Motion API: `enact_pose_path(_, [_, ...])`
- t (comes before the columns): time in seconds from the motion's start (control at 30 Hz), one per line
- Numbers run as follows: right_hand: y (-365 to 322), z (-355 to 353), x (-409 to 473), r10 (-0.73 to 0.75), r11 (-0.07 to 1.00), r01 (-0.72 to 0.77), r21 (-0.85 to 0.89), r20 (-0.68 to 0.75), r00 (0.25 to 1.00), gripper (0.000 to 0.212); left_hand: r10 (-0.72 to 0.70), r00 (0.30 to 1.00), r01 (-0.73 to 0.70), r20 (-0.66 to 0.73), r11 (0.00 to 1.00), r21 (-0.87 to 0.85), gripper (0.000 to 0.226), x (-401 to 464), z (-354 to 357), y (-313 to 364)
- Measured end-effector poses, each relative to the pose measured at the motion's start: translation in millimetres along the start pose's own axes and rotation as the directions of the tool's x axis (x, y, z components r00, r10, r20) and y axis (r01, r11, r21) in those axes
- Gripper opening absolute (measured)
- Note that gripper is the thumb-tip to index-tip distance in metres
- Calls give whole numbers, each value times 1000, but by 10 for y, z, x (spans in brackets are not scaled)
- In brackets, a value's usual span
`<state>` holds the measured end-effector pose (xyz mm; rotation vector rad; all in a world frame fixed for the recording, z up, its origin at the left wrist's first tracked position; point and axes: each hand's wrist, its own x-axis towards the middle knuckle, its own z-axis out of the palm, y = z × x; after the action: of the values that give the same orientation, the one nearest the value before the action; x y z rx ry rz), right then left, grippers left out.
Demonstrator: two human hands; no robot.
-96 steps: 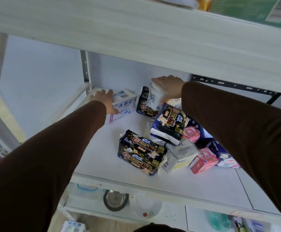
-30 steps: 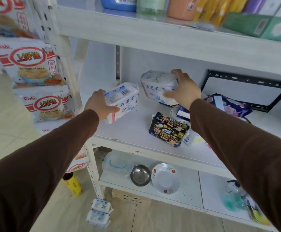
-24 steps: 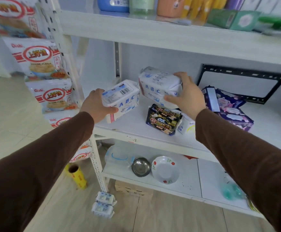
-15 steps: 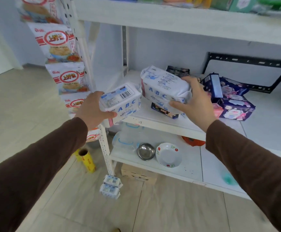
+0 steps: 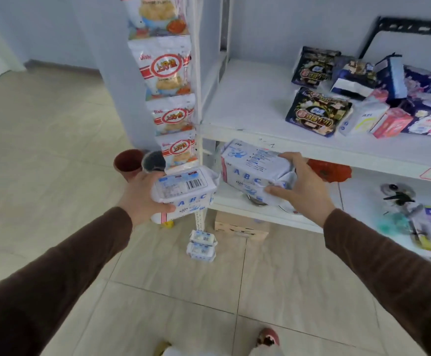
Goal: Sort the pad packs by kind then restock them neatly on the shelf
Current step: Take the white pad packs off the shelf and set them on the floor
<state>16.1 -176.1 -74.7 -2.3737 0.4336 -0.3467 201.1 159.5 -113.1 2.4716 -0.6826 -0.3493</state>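
Observation:
My left hand [image 5: 142, 199] grips a white ABC pad pack [image 5: 183, 192] in the air, below and in front of the white shelf [image 5: 245, 109]. My right hand [image 5: 301, 188] holds a second, larger white ABC pack [image 5: 252, 168] beside it. Two small white packs [image 5: 201, 244] lie stacked on the floor by the shelf leg. On the shelf remain black packs [image 5: 317, 113], dark blue packs [image 5: 430, 116], a pink pack [image 5: 391, 123] and a white pack [image 5: 363, 119] in a loose pile at the right.
Snack bags [image 5: 168, 73] hang in a strip on the shelf's left post. A cardboard box [image 5: 240, 224] sits under the lowest shelf. Rolls [image 5: 129, 163] stand on the tiled floor at the left. The lower shelf holds an orange item [image 5: 329, 170] and toys.
Both hands have pulled their ABC packs off the shelf and lowered them in front of it. The view has backed away and tilted down toward the floor.

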Motion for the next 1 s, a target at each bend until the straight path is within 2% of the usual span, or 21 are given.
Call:
enact_pose_path(0.2, [-42, 1152, -322, 212, 977, -214, 23, 75, 974, 70, -46, 995, 49, 93, 998, -33, 81, -116, 158, -964])
enact_pose_path(0.33, [141, 1760, -474, 311, 940, -327, 94, 154, 938, 68, -79, 982, 80, 171, 997, 0, 87, -119, 430, -1452])
enact_pose_path(0.6, [838, 2772, -643, 333, 940, -301, -159, 247, 910, 67, -137, 954, 126, 268, 990, 59, 86, 27, 1442, -2141])
enact_pose_path(1.0, [2843, 4289, -843, 401, 913, -370, -175, 207, 892, 70, -117, 906, 47, 408, 983, 178, 84, 523, 3890, -3346])
